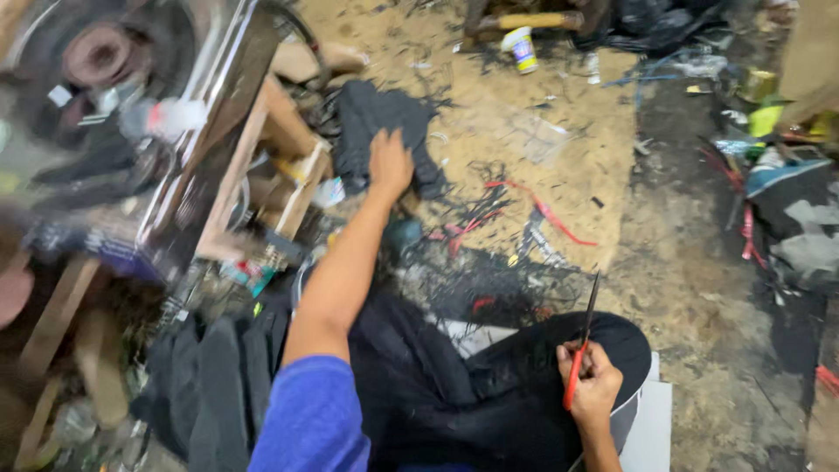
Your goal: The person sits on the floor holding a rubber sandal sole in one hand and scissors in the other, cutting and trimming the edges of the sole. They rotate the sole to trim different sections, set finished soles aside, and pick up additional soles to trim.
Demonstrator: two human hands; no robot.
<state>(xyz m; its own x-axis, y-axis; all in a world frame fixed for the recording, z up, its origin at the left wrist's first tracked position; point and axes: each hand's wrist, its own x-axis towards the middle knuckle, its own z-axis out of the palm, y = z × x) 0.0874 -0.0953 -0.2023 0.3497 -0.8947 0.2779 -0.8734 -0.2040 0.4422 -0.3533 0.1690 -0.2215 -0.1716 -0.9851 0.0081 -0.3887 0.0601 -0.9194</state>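
Nearest, the right hand (594,385) is clenched round the red handle of a pair of scissors (582,343), blades pointing up and away, over a rounded black form (559,358) draped in dark material on the person's lap. A pale flat board (651,428) shows under and beside it. The scissors look light and rigid – held low on the handle, as here, the point stays clear of the fingers.

To the left, a heap of black fabric pieces (218,385) lies against the lap, below the blue sleeve (310,419) of the outstretched left arm.

Farther out, the left hand (389,164) reaches across the sandy floor (559,157) and lies palm-down on a black piece of cloth (384,131) spread flat there, beside a wooden frame (262,166). Whether its fingers have pinched the cloth or only press on it cannot be told, since the hand is blurred. The cloth looks soft, limp and light; it will sag and fold when lifted, and sand may cling to it. By my judgement the near edge under the fingertips is the place to gather a fold – a pinch of bunched fabric holds better than a flat palm.

Around it lie thin black offcuts and red strips (542,210). Beyond stands a small white jar with a yellow lid (522,48), and at the far right edge a clutter of bags and scraps, too blurred to tell apart
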